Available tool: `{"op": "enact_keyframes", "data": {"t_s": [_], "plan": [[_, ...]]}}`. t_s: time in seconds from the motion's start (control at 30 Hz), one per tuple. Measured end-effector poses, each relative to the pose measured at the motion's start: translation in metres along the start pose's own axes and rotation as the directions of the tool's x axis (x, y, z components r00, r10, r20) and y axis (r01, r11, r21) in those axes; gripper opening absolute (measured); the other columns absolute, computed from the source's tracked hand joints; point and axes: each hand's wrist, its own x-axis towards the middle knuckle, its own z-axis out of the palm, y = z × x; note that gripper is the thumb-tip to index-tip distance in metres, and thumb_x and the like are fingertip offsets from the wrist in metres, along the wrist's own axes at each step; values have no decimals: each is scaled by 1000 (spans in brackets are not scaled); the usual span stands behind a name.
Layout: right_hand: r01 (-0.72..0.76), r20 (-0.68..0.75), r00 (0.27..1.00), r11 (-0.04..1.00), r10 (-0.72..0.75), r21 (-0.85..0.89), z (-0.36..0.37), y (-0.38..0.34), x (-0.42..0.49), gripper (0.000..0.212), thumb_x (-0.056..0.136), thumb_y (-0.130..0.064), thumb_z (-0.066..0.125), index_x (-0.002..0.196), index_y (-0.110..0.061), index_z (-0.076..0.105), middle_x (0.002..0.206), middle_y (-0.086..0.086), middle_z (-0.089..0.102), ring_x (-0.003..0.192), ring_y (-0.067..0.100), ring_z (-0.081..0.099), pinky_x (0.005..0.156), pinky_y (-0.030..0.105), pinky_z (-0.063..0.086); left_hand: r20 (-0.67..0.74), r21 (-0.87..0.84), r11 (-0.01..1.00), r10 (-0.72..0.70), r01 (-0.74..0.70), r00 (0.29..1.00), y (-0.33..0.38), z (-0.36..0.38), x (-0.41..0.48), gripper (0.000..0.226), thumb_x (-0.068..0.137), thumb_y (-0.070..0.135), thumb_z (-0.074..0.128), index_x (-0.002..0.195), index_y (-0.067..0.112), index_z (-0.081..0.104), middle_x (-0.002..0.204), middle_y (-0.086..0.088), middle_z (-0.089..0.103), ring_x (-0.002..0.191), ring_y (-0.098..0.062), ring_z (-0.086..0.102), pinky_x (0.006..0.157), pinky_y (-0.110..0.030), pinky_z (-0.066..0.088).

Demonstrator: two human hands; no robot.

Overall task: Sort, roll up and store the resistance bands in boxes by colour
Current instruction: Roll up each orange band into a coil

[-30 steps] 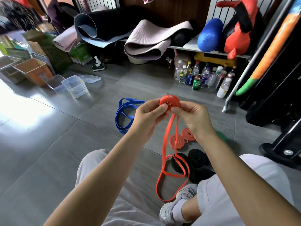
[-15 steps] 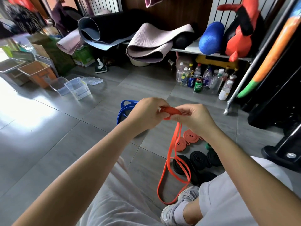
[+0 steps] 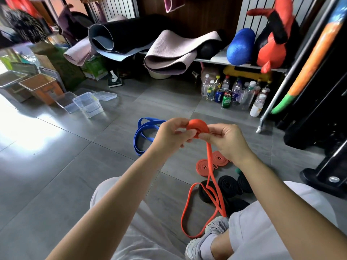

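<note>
Orange rubber counts three here. One orange band is up in the air in front of the person, its top end wound into a tight coil. The left hand pinches the coil from one side and the right hand pinches it from the other, where the loose tail drops to the floor beside a grey shoe. Two finished orange rolls lie flat just beyond the right wrist. At least three black rolls sit nearer the legs, with one green roll mostly hidden. One blue band lies unrolled behind the left hand. Two clear boxes and one lid stand well apart to the left. Everything rests on a grey tiled floor. Behind, a low shelf carries rolled mats, with bottles and cans underneath.
</note>
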Motion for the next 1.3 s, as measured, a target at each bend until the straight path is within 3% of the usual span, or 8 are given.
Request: {"op": "enact_keyframes", "data": {"t_s": [0.1, 0.2, 0.4, 0.67, 0.87, 1.03, 1.17, 1.3], "plan": [[-11, 57, 998, 993, 18, -120, -8, 2, 3, 24, 75, -7, 75, 88, -27, 70, 82, -3, 72, 72, 1, 66, 71, 20, 53, 118, 390, 912, 88, -128, 989, 13, -12, 6, 22, 80, 16, 72, 101, 19, 66, 81, 14, 62, 66, -4, 58, 68, -21, 48], [-4, 75, 997, 991, 14, -134, -8, -2, 6, 23, 75, -9, 75, 84, -30, 71, 83, -3, 73, 77, 10, 69, 76, 27, 55, 121, 449, 879, 120, -162, 985, 18, -18, 10, 18, 81, 13, 71, 99, 12, 70, 81, 8, 65, 70, -5, 59, 72, -23, 48], [24, -90, 996, 997, -17, 78, -3, -2, 6, 25, 75, -5, 72, 85, -28, 69, 74, -16, 71, 70, -1, 63, 71, 14, 50, -93, -102, 994, 28, -37, 995, 14, -11, 7, 17, 83, 3, 67, 97, 12, 67, 78, 3, 68, 63, -2, 63, 57, -17, 50], [9, -156, 988, 982, 21, 190, 3, -1, 2, 25, 76, -2, 69, 90, -22, 68, 72, -19, 71, 74, -3, 66, 74, 13, 50, -7, -607, 789, -127, 97, 992, 1, 15, -5, 19, 83, 8, 63, 100, 10, 69, 88, -4, 72, 83, -13, 65, 61, -20, 51], [10, -70, 997, 992, -19, -128, -9, 2, 3, 27, 76, -6, 74, 96, -25, 70, 83, -11, 70, 74, 0, 66, 77, 22, 52, -47, 121, 992, 30, -24, 998, 7, 0, 3, 29, 80, 8, 71, 106, 20, 65, 94, 6, 65, 78, -3, 63, 69, -20, 52], [9, 58, 998, 894, 19, -449, -8, -7, 5, 18, 79, -16, 73, 94, -25, 75, 82, -8, 74, 78, 5, 67, 77, 28, 53, 229, 708, 653, 148, -269, 962, 33, -8, 6, 23, 86, 23, 64, 110, 22, 67, 100, 7, 67, 91, -13, 60, 83, -28, 47], [-3, 36, 999, 944, 16, -331, -9, -7, 4, 18, 75, -17, 76, 89, -28, 75, 81, -7, 74, 79, 9, 69, 80, 36, 56, 216, 736, 621, 161, -269, 963, 37, -12, 9, 18, 89, 18, 59, 104, 20, 68, 94, 5, 68, 88, -15, 61, 78, -26, 46], [-12, 5, 1000, 994, 13, -112, -11, -6, 2, 24, 73, -7, 76, 82, -29, 71, 81, -5, 72, 74, 8, 67, 79, 33, 56, 28, 433, 887, 164, -160, 986, 29, -14, 7, 16, 82, 10, 68, 97, 16, 71, 76, 11, 67, 69, -2, 62, 73, -20, 49]]}}
